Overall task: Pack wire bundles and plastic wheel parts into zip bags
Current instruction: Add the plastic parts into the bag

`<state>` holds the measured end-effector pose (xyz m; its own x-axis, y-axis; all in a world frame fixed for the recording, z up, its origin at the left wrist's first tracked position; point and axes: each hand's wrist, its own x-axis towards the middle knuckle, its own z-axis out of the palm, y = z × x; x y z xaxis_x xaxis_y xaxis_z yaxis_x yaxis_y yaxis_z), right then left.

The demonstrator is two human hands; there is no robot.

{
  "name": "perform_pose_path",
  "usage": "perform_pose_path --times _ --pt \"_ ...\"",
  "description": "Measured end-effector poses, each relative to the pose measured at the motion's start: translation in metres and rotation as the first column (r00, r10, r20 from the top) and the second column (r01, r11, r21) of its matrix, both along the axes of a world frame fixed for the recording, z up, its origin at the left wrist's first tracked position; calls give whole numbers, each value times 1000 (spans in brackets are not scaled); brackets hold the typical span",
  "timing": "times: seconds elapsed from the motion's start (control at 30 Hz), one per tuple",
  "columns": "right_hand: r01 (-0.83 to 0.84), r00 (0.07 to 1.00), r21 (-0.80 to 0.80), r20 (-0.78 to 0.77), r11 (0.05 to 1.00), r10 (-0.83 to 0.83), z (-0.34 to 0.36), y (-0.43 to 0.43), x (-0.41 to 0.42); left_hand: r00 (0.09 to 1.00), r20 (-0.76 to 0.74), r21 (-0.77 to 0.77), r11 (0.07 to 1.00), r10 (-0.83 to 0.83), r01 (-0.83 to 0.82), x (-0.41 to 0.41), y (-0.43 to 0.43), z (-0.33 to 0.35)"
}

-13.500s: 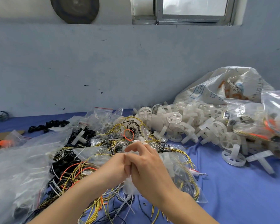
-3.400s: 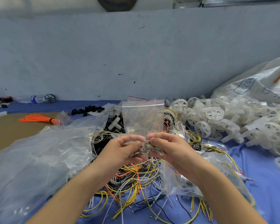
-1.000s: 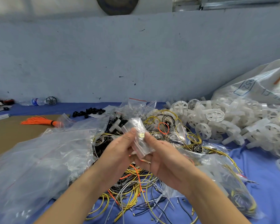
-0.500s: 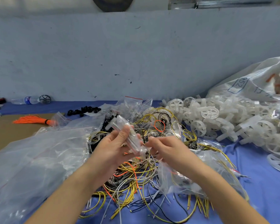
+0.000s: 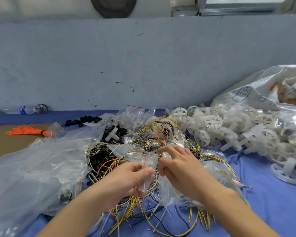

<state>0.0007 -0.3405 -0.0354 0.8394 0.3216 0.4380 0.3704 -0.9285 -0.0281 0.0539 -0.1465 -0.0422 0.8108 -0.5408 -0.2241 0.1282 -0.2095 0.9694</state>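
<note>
The left hand (image 5: 126, 178) pinches a small zip bag (image 5: 148, 165) (red line near its mouth) above the tangled wires (image 5: 126, 207); the right hand (image 5: 179, 170) hovers beside it, grip loose, holding nothing. White plastic wheels (image 5: 214, 127) lie heaped right, below a woven sack (image 5: 256, 93) printed "52"; other lettering is unreadable.

Two bare forearms — no sleeves, no gloves; left hand (image 5: 126, 179), right hand (image 5: 181, 170) unadorned.
</note>
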Motion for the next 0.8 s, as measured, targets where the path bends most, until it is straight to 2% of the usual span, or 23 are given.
perform_pose_path --times 0.1,0.23,0.33,0.43,0.5,0.6,0.8 --pt "22 998 -33 -53 999 -23 0 -10 0 995 -86 -30 998 47 -50 -2 -10 4" --pt "44 992 -69 -118 997 -52 1 -18 1 947 -261 -199 949 188 -243 -1 -22 11" --pt "42 996 8 -75 999 -41 2 -19 2 921 -352 -272 924 165 -269 -3 -31 13" --pt "17 1000 152 -27 988 -13 5 -22 4 912 -403 -337 914 75 -224 -4 -41 17" --pt "2 1000 240 -14 971 1 8 -24 3 920 -392 -328 934 0 -140 -7 -47 18" --pt "-33 999 349 7 936 32 11 -26 1 944 -326 -196 981 -57 -8 -11 -54 13" --pt "-1 999 408 40 913 -17 17 -27 -2 990 -94 37 994 -103 107 -8 -56 10"
